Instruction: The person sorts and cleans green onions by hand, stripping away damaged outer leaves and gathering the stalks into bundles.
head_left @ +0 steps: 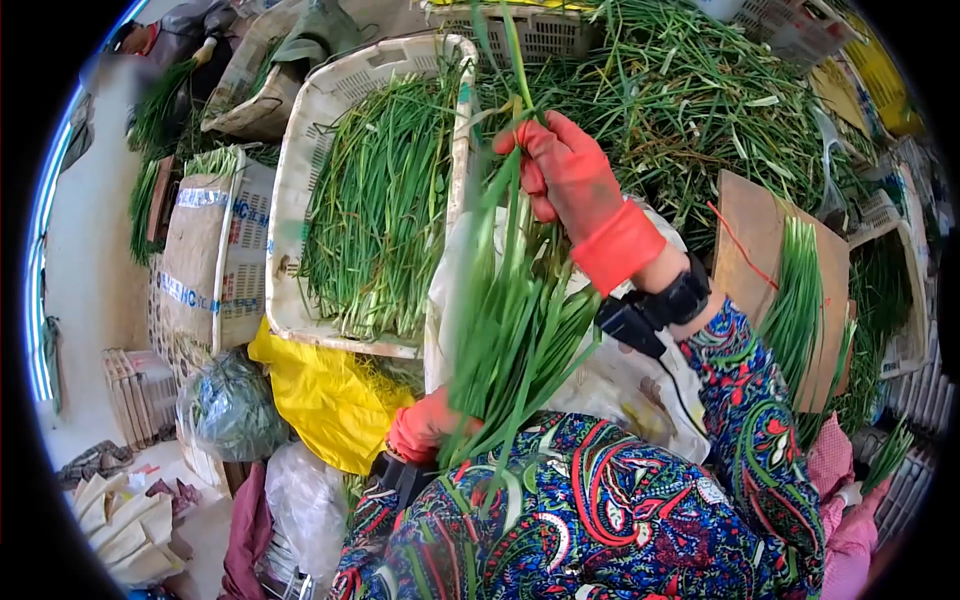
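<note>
Red rubber gloves cover both hands. Low in the middle, my left hand (430, 425) is wrapped round the lower part of a bunch of long green stalks (515, 340), which is partly smeared by motion. Above it, my right hand (572, 180) has its fingers closed on a few stalks (520, 60) that rise past the top of the bunch. A white plastic crate (282, 270) full of green stalks (385, 200) is left of my right hand. Behind that hand spreads a large heap of loose green stalks (690, 100).
A cardboard piece (740, 220) with a tied bundle (795, 280) lies at the right. Yellow plastic (320, 395) is below the crate. Farther left are a wrapped crate (210, 255) and a clear bag of greens (235, 405). White plastic (640, 390) lies beneath my right forearm.
</note>
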